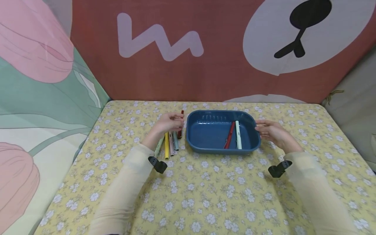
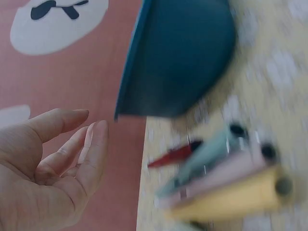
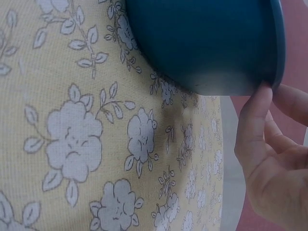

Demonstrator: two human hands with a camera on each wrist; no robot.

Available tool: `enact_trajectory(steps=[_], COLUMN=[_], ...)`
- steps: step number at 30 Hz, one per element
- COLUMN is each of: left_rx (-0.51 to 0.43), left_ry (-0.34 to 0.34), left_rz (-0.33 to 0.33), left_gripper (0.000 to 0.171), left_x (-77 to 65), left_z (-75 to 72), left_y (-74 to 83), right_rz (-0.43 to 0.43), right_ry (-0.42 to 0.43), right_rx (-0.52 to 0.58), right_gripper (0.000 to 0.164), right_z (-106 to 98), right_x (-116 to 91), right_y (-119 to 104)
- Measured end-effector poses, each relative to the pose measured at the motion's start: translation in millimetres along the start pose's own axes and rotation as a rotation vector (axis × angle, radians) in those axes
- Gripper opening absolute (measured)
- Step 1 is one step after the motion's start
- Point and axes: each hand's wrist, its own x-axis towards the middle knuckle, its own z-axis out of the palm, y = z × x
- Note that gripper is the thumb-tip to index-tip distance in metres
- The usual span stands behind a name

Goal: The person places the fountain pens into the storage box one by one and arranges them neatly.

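Note:
A blue rectangular tray (image 1: 205, 151) stands on the table with a red pen (image 1: 230, 135) and a pale mint pen (image 1: 238, 135) lying in it. My right hand (image 1: 276, 133) pinches the tray's right rim, with finger and thumb at the edge in the right wrist view. My left hand (image 1: 169, 122) hovers left of the tray, fingers loosely bent and nothing between them. Below it lie a yellow pen (image 1: 166, 147), a pink pen (image 2: 226, 175), a blue-green pen (image 2: 211, 151), a dark red pen (image 2: 175, 156) and a light green pen (image 1: 159, 147), partly hidden.
A yellow flowered cloth (image 1: 211, 192) covers the table. Behind its far edge rises a red-brown printed backdrop (image 1: 164, 78). Another printed fabric (image 1: 44, 107) hangs along the left side, and a grey one (image 1: 355, 98) along the right.

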Motion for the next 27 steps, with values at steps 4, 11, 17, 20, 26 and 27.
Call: enact_trajectory(steps=[4, 11, 17, 20, 26, 27], left_rx=[0.052, 0.114, 0.132, 0.156, 0.229, 0.239], left_ry=[0.030, 0.072, 0.086, 0.094, 0.085, 0.084], left_rz=[-0.020, -0.060, -0.083, -0.101, -0.118, -0.121], left_gripper=[0.049, 0.049, 0.049, 0.048, 0.047, 0.047], left_x=[-6.9, -17.4, -23.7, -26.0, -30.3, -30.7], left_z=[-20.1, -50.1, -63.1, -66.3, -69.2, -69.6], left_y=[-9.1, -28.8, -41.8, -46.8, -52.2, -52.9], right_rz=[-0.002, -0.011, -0.015, -0.012, -0.015, -0.015], right_ry=[0.002, -0.005, -0.009, -0.009, -0.009, -0.008], right_rx=[-0.004, -0.005, -0.005, -0.004, 0.002, 0.000], right_gripper=[0.062, 0.060, 0.060, 0.059, 0.059, 0.059], right_z=[0, 0, -1, 0, 0, 1], right_x=[1, 1, 1, 1, 1, 1], right_y=[0, 1, 1, 1, 1, 1])
